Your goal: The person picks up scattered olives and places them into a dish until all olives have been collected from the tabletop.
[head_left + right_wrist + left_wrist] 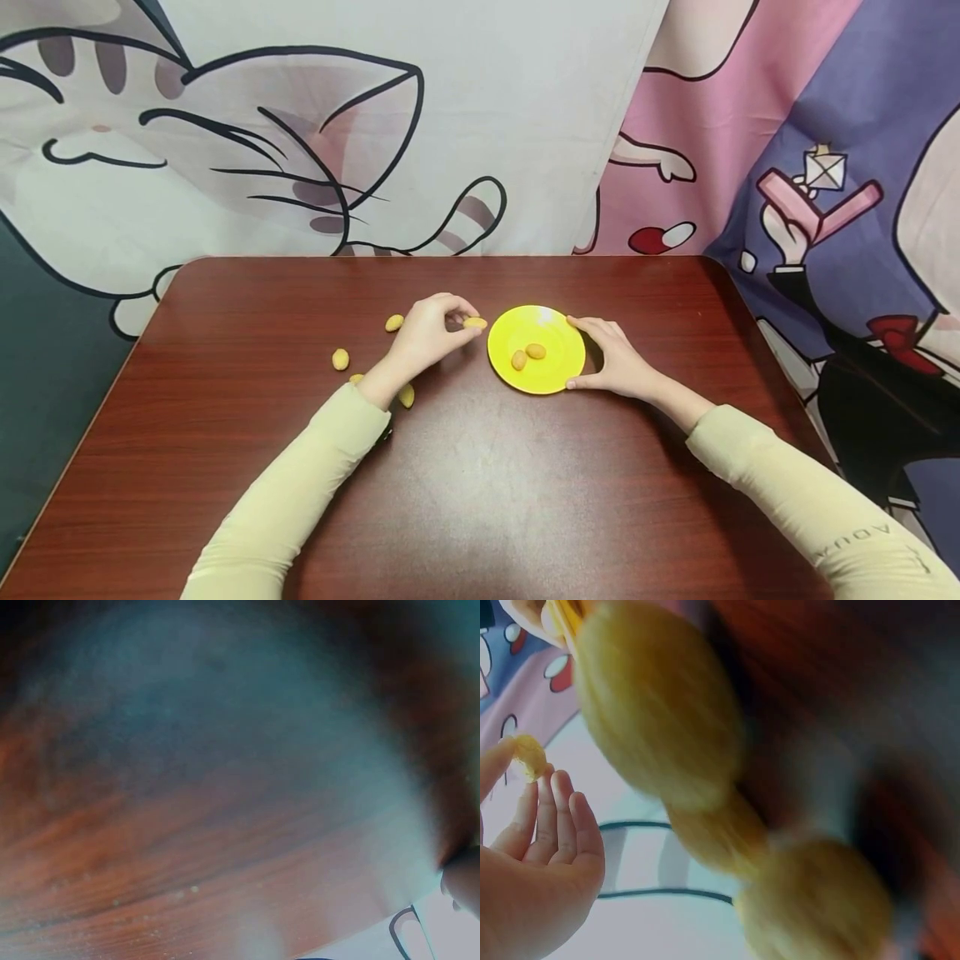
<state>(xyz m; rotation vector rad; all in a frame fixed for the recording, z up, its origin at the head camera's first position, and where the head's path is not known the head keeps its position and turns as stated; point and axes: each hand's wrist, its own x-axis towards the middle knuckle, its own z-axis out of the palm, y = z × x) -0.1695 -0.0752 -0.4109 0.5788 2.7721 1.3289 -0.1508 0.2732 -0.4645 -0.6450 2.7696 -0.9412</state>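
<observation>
My left hand pinches a small yellow oval fruit between thumb and fingertips, just left of a round yellow plate. The same pinched fruit shows in the left wrist view. Two more orange-yellow fruits lie together on the plate. My right hand holds the plate's right side, thumb at the near rim and fingers at the far rim. Around my left wrist lie several loose fruits, one partly hidden by the wrist. Three look large and blurred close to the left wrist camera.
The brown wood-grain table stands against a cloth backdrop printed with cartoon figures. Beyond the table's right edge hangs more printed cloth. The right wrist view is mostly blurred tabletop, with a bit of the hand at its right edge.
</observation>
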